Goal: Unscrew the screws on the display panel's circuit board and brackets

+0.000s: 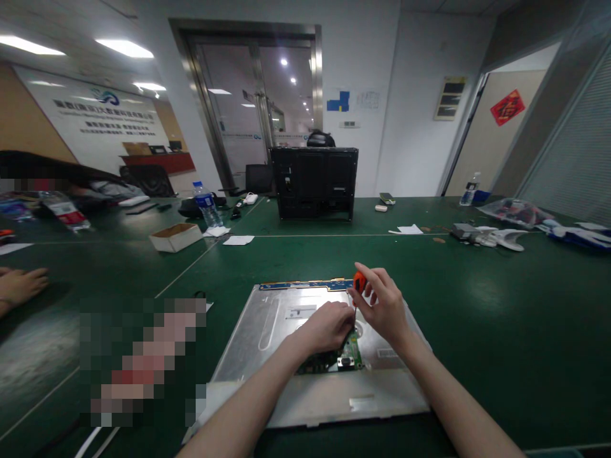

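Note:
A silver metal display panel [248,343] lies flat on the green table, with a thin blue circuit strip [296,285] along its far edge. My right hand [384,305] holds a screwdriver [359,282] by its orange and black handle, upright with the shaft pointing down. Close beside the shaft, my left hand [329,327] rests over the panel with its fingers curled together; whatever they pinch is hidden. Under and in front of that hand is a green circuit board [352,353], partly covered. Where the screwdriver tip meets the work cannot be made out.
Behind the panel stands a black monitor housing [315,184]. A white open box [176,238] and a water bottle [206,205] are at the left back. Another person's hand [21,286] rests at the far left. Grey and white parts [487,235] lie at the right.

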A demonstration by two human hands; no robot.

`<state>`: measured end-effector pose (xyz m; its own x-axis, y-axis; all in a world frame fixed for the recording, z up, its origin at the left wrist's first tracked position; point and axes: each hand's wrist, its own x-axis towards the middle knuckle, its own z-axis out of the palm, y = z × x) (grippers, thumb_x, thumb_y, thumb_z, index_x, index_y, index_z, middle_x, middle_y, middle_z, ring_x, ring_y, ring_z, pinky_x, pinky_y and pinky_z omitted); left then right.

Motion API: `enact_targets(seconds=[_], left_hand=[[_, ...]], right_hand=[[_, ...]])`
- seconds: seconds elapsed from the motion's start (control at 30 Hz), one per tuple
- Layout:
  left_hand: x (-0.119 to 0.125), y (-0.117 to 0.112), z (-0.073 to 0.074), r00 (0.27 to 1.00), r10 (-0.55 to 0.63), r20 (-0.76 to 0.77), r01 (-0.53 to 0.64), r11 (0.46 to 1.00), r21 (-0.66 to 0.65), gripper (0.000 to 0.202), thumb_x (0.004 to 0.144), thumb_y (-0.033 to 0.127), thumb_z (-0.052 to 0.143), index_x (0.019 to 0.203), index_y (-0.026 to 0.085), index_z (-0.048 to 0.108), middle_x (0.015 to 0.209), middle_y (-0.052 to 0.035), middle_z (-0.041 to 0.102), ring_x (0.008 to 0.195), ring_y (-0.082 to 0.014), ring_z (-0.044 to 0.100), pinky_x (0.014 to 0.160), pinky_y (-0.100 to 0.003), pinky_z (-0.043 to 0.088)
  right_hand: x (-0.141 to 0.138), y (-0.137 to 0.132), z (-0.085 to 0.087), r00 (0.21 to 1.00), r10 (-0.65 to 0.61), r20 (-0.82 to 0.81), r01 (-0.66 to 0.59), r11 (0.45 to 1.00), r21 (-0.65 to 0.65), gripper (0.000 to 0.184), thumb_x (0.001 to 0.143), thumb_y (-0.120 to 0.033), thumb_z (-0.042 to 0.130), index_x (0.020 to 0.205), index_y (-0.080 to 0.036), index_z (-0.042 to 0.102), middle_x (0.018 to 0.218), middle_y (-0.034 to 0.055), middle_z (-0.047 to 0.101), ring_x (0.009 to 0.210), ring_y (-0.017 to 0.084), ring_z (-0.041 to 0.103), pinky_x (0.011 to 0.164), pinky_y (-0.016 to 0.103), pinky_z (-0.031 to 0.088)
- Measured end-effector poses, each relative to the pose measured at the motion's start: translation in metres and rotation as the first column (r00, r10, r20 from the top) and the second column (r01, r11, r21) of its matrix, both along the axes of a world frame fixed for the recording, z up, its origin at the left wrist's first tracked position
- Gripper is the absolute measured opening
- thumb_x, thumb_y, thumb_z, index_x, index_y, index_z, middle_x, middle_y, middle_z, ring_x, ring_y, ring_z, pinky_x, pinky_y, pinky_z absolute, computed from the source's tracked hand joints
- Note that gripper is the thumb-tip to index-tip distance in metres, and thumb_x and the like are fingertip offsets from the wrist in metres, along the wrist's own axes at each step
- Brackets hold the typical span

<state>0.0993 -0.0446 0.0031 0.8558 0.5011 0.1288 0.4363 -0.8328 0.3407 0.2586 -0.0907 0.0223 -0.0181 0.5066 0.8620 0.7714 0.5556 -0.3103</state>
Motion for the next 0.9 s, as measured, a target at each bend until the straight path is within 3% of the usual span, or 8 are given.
enact_targets(seconds=[0.37, 0.63, 0.9], left_hand=[[-0.0005, 0.0009, -0.0002, 1.000, -0.009, -0.023, 0.009, 1.000, 0.011, 0.016, 0.085, 0.008, 0.051, 0.089, 0.015, 0.065, 0.093, -0.0097, 0.073, 0.083, -0.0231, 0.066, 0.071, -0.029, 0.047], [-0.0001, 0.0007, -0.0003, 0.999, 0.022, -0.038, -0.021, 0.999, 0.029, 0.012, 0.084, 0.010, 0.052, 0.082, 0.016, 0.063, 0.083, -0.0081, 0.071, 0.074, -0.0211, 0.063, 0.065, -0.027, 0.043], [-0.0007, 0.0040, -0.0044, 1.000, -0.003, -0.016, 0.003, 1.000, 0.008, 0.014, 0.085, 0.009, 0.052, 0.087, 0.016, 0.064, 0.092, -0.0086, 0.072, 0.083, -0.0225, 0.065, 0.071, -0.028, 0.045]], right_hand=[[-0.0021, -0.0004, -0.0001, 0.999, -0.029, -0.015, 0.029, 0.999, 0.020, 0.030, 0.093, -0.024, 0.051, 0.122, -0.020, 0.049, 0.080, -0.0005, 0.057, 0.053, 0.011, 0.052, 0.048, 0.023, 0.048], [0.0003, 0.0007, -0.0001, 1.000, -0.026, -0.011, 0.026, 0.999, 0.021, 0.029, 0.096, -0.032, 0.058, 0.123, -0.020, 0.056, 0.099, 0.0061, 0.056, 0.056, 0.009, 0.053, 0.048, 0.021, 0.050], [-0.0019, -0.0003, 0.0017, 1.000, -0.014, -0.012, 0.014, 1.000, 0.026, 0.034, 0.094, -0.024, 0.053, 0.128, -0.020, 0.051, 0.083, 0.0013, 0.059, 0.055, 0.011, 0.055, 0.047, 0.022, 0.048]])
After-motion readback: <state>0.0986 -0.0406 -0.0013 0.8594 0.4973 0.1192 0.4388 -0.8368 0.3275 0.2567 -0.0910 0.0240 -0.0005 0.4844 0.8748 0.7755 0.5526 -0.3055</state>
